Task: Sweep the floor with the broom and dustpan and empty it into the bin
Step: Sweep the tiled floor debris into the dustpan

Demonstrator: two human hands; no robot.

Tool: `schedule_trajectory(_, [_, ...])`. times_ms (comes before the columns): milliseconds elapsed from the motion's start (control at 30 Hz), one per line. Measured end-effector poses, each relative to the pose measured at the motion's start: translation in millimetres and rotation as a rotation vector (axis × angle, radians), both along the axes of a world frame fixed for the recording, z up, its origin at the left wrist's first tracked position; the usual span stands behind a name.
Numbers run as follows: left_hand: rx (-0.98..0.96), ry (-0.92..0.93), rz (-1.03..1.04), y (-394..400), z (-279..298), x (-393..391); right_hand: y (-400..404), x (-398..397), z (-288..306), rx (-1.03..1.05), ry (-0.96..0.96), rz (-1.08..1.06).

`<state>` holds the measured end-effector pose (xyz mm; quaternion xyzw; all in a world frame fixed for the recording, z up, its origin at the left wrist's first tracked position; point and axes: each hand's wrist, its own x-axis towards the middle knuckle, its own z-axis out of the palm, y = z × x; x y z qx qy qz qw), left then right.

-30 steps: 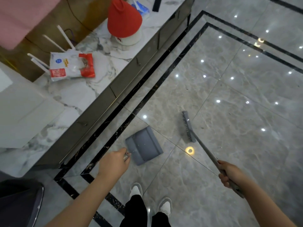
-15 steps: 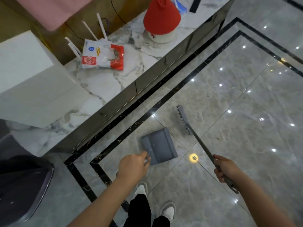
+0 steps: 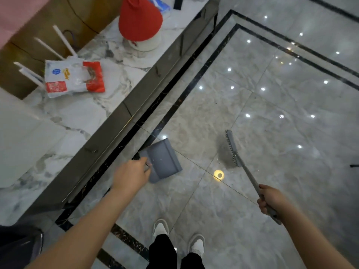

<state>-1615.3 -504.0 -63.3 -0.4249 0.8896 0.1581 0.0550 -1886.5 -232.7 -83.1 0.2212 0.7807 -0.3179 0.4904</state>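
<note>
The grey dustpan (image 3: 162, 161) sits low over the glossy grey tiled floor (image 3: 272, 105), close to the black inlay strips along the bench (image 3: 108, 105). The left hand (image 3: 132, 176) grips its handle, fingers clamped around it. To the right, well apart, the grey broom (image 3: 232, 149) has its bristled head down at the floor, the handle slanting back to the right hand (image 3: 271, 199), whose fingers are wrapped tight on it. On the marble-topped bench lie a white and red packet (image 3: 74, 78) and a red cone-shaped cover (image 3: 139, 18).
</note>
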Motion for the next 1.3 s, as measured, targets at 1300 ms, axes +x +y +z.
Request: schedule_trajectory(1300, [-0.113,-0.220,-0.222,-75.7,-21.7,-82.2,9.5,-25.1,-30.9,-0.012,-0.089,-0.052])
